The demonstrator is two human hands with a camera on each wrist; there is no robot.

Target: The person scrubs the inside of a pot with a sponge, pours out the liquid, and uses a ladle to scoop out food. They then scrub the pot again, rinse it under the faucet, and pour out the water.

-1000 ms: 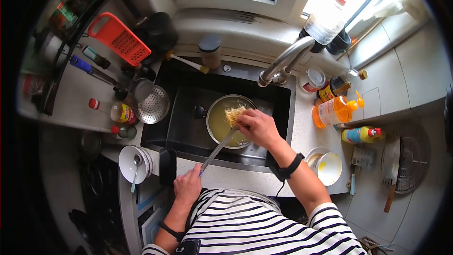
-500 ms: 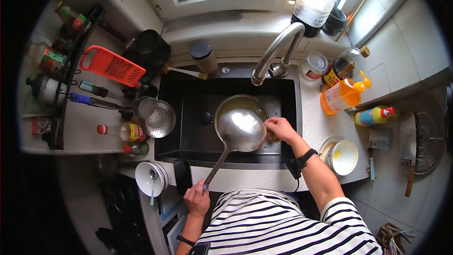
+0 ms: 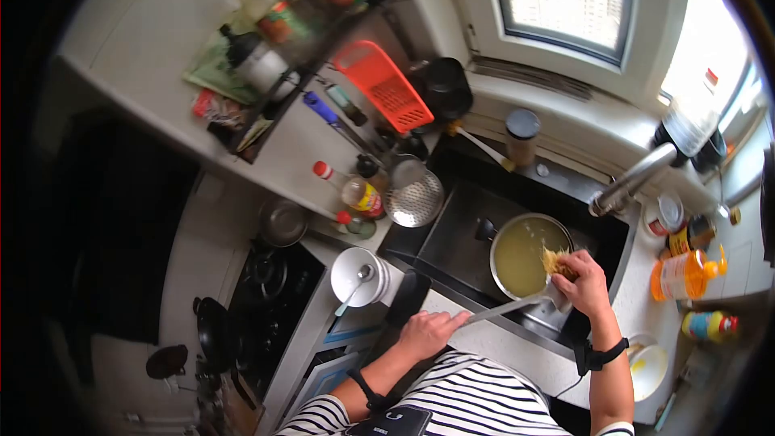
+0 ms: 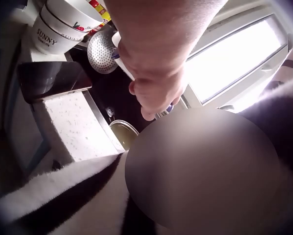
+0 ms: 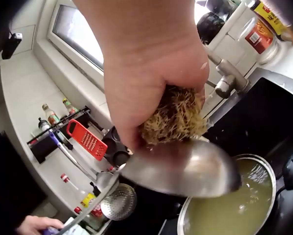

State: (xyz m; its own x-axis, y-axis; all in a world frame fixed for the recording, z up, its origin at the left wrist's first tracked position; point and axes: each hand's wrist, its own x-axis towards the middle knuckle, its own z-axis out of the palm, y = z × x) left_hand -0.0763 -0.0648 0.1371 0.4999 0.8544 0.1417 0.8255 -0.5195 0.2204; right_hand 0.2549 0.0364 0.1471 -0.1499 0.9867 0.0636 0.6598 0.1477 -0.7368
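My left hand [image 3: 428, 335] grips the end of a long-handled metal ladle [image 3: 504, 308] near the counter's front edge. In the head view the ladle's bowl is seen nearly edge-on, low over the sink beside the pot. My right hand [image 3: 583, 281] holds a tangled, straw-coloured fibre scrubber [image 5: 175, 117] against the ladle's bowl [image 5: 185, 169], fingers curled round it. A round pot [image 3: 492, 265] of cloudy yellowish liquid stands in the dark sink [image 3: 452, 230]. The left wrist view shows the left hand [image 4: 158, 88], with most of the ladle hidden.
The faucet [image 3: 634, 182] arches at the sink's back right. Stacked white bowls [image 3: 349, 274] with a spoon and a dark phone [image 4: 53, 78] lie left of the sink. A perforated skimmer [image 3: 414, 198] hangs over its left edge. An orange soap bottle [image 3: 684, 274] stands on the right.
The ladle's bowl, turned with its broad rounded side up half a second ago, is edge-on again. My right hand has moved from its side onto it. The head view has swung left and tilted.
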